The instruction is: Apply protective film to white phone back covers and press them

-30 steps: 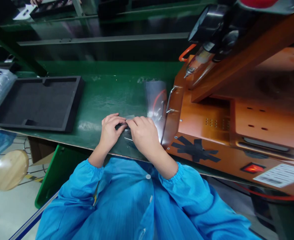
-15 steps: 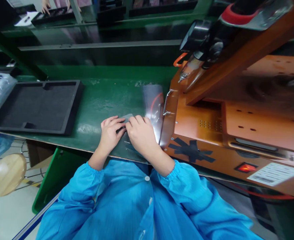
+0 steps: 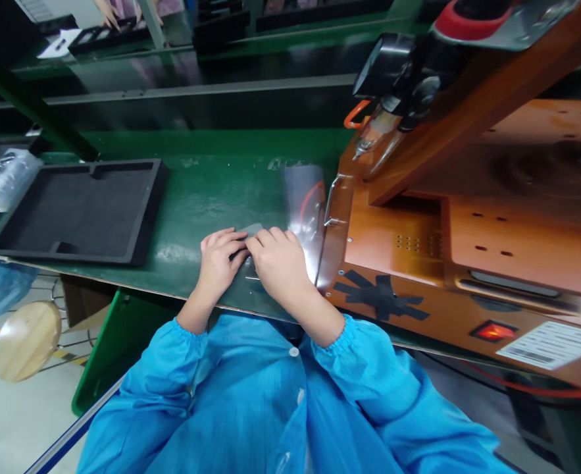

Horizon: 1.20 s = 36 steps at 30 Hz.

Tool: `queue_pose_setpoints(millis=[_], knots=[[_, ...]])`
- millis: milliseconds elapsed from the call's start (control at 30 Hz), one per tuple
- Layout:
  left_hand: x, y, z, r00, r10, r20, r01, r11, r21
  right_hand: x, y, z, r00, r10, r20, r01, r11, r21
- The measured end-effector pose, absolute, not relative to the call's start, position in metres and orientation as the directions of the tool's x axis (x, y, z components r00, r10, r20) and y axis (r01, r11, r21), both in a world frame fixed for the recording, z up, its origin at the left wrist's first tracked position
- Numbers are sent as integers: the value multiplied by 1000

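Left hand (image 3: pixel 217 261) and right hand (image 3: pixel 279 264), fingers pinched narrow, hold one small translucent piece (image 3: pixel 253 230), mostly hidden, at frame centre; one black tray (image 3: pixel 80 209) lies left, one clear sheet (image 3: pixel 303 197) and one orange machine (image 3: pixel 373 240) right.

Left hand (image 3: pixel 218 260) and right hand (image 3: pixel 279 263) close together near front edge of green table (image 3: pixel 211 187), fingertips at thin translucent piece (image 3: pixel 253 229), mostly hidden; grip unclear. Clear plastic (image 3: pixel 306 210) just right, beside orange machine (image 3: pixel 369 243), red switch (image 3: pixel 494 331) lit. Black tray (image 3: pixel 80 207) left. Wooden stool (image 3: pixel 27 340) near left. Co-worker's hand (image 3: pixel 107 12) far left.
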State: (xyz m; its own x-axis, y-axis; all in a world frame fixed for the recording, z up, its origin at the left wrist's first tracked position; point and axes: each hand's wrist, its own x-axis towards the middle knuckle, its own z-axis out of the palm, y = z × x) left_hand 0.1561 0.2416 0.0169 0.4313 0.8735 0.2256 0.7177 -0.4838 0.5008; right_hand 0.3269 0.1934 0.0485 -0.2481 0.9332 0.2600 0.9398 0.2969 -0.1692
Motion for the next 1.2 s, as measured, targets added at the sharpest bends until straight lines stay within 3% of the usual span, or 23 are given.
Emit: queue_pose_setpoints(millis=[467, 733, 933, 1067, 1200], knots=[[157, 240, 21, 449, 870, 204, 727, -488, 483, 327, 193, 46, -219, 930, 296, 947, 276, -166], [164, 231, 28, 558, 822, 115, 738, -555, 385, 330, 183, 47, -116, 917, 382, 966, 194, -173], [161, 241, 31, 593, 805, 28, 748, -564, 350, 336, 129, 52, -143, 735, 663, 879, 402, -255], [161, 261, 34, 631, 774, -43, 744, -589, 316, 345, 96, 45, -135, 691, 710, 760, 532, -373], [162, 282, 31, 635, 772, -27, 742, -599, 301, 352, 96, 29, -143, 656, 741, 706, 593, -388]])
